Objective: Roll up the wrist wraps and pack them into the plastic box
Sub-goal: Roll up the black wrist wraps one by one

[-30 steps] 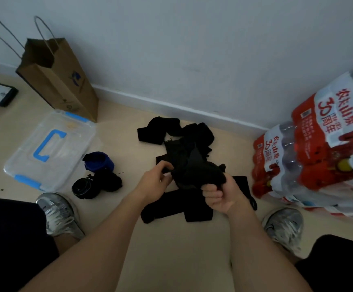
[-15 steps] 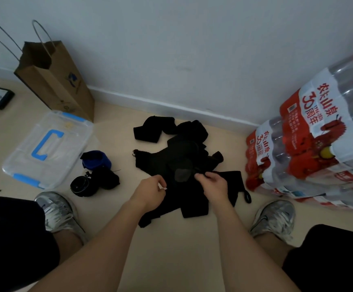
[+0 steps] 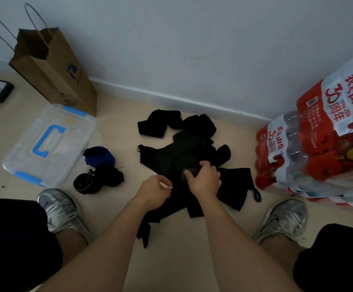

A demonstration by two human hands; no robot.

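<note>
While both hands work the pile: start of rolling, by my read
wraps: tangled black fabric wrist wraps [image 3: 184,157] on floor, centre
right hand [image 3: 205,180]: pinching wrap end
left hand [image 3: 154,190]: closed on small white tag
handling: soft, limp, light; grip strap end
box: clear plastic box with blue handle [image 3: 44,144], lid shut, left

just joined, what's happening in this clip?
A person crouches on the floor over a loose pile of black wrist wraps. The right hand grips a strip on top of the pile; the left hand pinches a small white tag at the pile's edge. Three rolled wraps, one blue, lie beside the plastic box, whose lid is on. Nothing appears packed yet.
</note>
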